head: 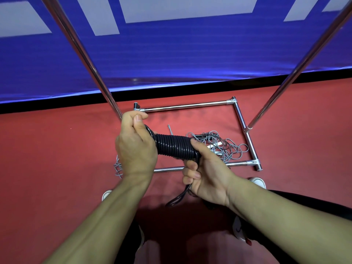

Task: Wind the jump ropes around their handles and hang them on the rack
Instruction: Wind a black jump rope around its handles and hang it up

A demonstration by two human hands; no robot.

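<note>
Where the red floor (57,149) meets the back of the room, a black strip runs along the base of a blue banner (171,60) printed with pale grey blocks. On that floor stands the rack (187,106), a frame of shiny metal tubes: a rectangular base of four bars joined by clamps, with two uprights slanting up and out of view at the left and right. Inside the base lies a loose tangle of thin grey rope (224,147), and a further bit of grey rope shows on the floor just behind the left wrist.

Held in the air above the near bar of the base is the black jump rope (172,145), already wound in tight, even, glossy coils round its handles so that it forms a thick ribbed cylinder lying roughly level. A loose black loop hangs down below the right palm.

The left hand (136,143) grips the left end of the bundle, fingers curled and thumb pressed against the forefinger, pinching the rope there. The right hand (205,172) wraps the right end, fingers curled together round it and thumb laid along the coils. White shoes (258,181) show below the forearms.
</note>
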